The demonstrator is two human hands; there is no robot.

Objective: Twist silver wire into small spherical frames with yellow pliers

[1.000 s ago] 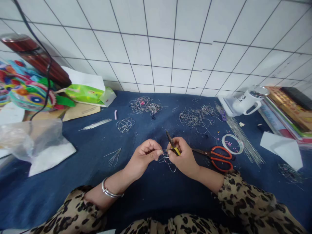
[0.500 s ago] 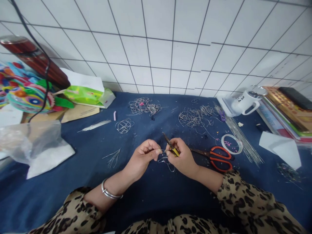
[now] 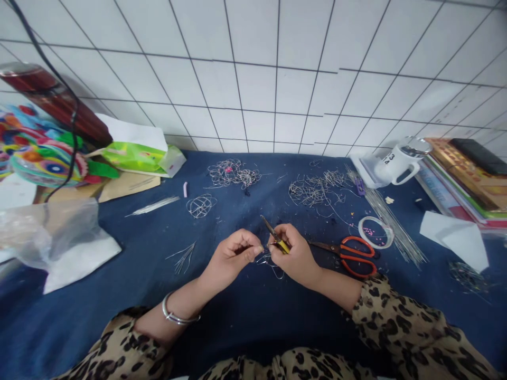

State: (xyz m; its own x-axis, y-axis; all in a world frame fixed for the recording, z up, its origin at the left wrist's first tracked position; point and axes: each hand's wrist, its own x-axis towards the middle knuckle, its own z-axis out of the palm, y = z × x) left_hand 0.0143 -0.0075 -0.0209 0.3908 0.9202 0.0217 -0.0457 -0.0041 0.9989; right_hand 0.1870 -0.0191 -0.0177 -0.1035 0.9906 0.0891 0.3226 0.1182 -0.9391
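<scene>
My left hand (image 3: 232,256) is closed in a pinch on a thin silver wire piece (image 3: 273,263) that hangs between both hands over the blue cloth (image 3: 245,316). My right hand (image 3: 295,253) is closed around small yellow-handled pliers (image 3: 275,237), whose dark jaws point up and to the left. The right fingertips also touch the wire. Both hands meet at the middle of the table, fingertips almost touching.
Red-handled scissors (image 3: 352,255) lie just right of my right hand. A tape ring (image 3: 374,232), straight wires (image 3: 392,221), tangled wire heaps (image 3: 317,190) (image 3: 233,173), a small wire ball (image 3: 201,205), a white mug (image 3: 398,162), books (image 3: 467,174), paper (image 3: 455,235) and a plastic bag (image 3: 47,227) surround the hands.
The pliers' jaws have tilted further to the left. Both hands have shifted slightly, still pinching the wire between them.
</scene>
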